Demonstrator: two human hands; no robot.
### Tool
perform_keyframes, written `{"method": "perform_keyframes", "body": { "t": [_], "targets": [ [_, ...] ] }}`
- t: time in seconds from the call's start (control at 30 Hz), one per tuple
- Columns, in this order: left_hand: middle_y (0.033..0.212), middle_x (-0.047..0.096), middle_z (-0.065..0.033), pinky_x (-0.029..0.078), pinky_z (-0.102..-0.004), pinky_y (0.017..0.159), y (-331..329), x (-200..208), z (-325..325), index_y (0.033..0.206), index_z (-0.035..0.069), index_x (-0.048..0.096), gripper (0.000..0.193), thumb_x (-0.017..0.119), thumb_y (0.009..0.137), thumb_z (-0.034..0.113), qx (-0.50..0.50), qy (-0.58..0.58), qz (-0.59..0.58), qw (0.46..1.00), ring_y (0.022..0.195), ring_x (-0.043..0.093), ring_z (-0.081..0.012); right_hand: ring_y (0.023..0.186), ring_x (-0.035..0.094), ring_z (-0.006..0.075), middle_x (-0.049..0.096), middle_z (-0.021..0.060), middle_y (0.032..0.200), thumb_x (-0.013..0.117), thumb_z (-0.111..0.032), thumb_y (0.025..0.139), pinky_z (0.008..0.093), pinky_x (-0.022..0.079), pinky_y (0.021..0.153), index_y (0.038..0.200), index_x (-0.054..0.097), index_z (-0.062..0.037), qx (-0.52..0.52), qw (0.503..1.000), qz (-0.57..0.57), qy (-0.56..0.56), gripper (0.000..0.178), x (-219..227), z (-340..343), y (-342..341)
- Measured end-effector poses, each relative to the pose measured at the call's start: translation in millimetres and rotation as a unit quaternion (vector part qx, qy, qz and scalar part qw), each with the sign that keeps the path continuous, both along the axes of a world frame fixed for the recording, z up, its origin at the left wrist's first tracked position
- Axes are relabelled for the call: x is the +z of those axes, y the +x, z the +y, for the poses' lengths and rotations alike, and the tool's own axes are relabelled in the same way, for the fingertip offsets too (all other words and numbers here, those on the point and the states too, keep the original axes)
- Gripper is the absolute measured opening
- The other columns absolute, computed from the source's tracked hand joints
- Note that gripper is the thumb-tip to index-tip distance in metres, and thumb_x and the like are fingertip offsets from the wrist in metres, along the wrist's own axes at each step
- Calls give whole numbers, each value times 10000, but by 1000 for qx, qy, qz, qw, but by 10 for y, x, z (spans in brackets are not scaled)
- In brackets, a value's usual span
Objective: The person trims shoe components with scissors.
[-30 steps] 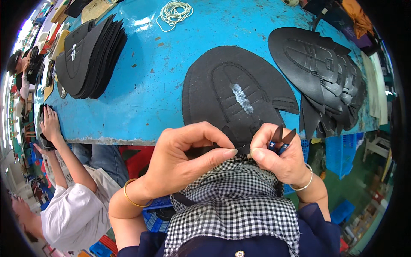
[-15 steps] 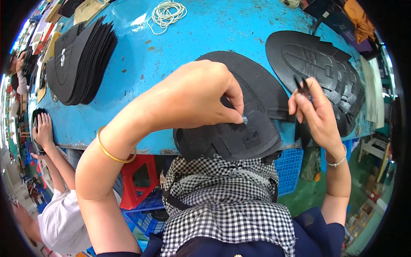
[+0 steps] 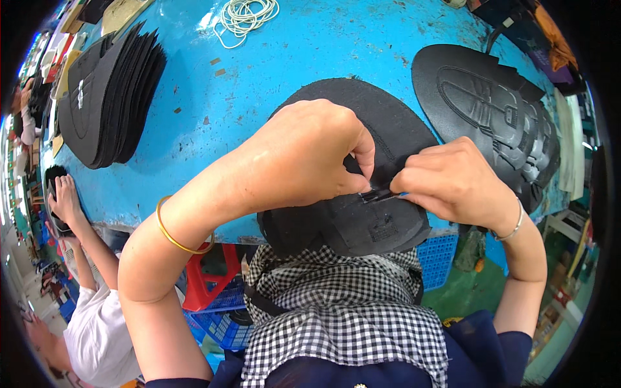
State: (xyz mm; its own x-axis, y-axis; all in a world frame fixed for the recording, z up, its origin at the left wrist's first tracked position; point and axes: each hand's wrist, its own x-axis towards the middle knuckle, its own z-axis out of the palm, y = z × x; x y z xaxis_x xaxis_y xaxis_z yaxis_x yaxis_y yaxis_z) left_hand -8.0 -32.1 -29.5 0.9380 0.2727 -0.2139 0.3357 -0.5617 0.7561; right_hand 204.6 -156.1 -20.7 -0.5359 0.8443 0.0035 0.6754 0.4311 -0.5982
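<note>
One black shaped piece (image 3: 343,226) lies across the desk (image 3: 213,139)'s near edge, its lower end overhanging. The step in hand seems to be close work at its middle. The left hand (image 3: 317,149) has thumb and forefinger drawn close together there; whether anything sits between them, one cannot tell. The right hand (image 3: 449,178) is closed around one pair of dark snips (image 3: 381,196), mostly hidden. The next move probably calls for a flat piece and fingertips clear of the blades. Toward the left edge stands one stack of black pieces (image 3: 113,100), too tight to count; by the right edge, at least four glossy black pieces (image 3: 485,103) overlap; near the far edge, one cord coil (image 3: 249,16).
</note>
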Motion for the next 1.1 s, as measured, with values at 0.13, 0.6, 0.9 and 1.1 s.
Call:
{"method": "perform_keyframes", "body": {
  "t": [0.13, 0.6, 0.9, 1.1],
  "targets": [
    [672, 647, -129, 497, -367, 601, -45, -64, -50, 809, 58, 727, 148, 793, 733, 167, 20, 63, -50, 997, 623, 621, -294, 642, 617, 252, 564, 30, 666, 718, -128, 783, 381, 440, 507, 878, 573, -125, 73, 995, -65, -18, 173, 103, 110, 18],
    [687, 631, -139, 463, -381, 584, -185, -3, 153, 868, 20, 682, 153, 738, 793, 141, 28, 99, -43, 994, 621, 599, -316, 644, 624, 269, 581, 48, 673, 695, -213, 844, 386, 452, 534, 917, 563, -119, -30, 991, -94, 90, 178, -55, 203, -119],
    [715, 625, -145, 451, -357, 590, -228, -24, 174, 925, 20, 663, 162, 720, 829, 137, 16, 28, -60, 998, 614, 559, -283, 636, 621, 297, 616, 84, 692, 665, -375, 906, 399, 447, 554, 920, 583, -92, -46, 995, -79, 29, 294, 0, 299, -141],
    [736, 657, -73, 458, -309, 616, -331, -87, 227, 987, 16, 693, 155, 708, 877, 123, 37, -49, -107, 992, 656, 577, -153, 632, 613, 272, 618, 87, 733, 738, -205, 817, 364, 449, 542, 870, 588, -69, -103, 994, -36, 27, 209, 44, 220, -189]
  ]
}}
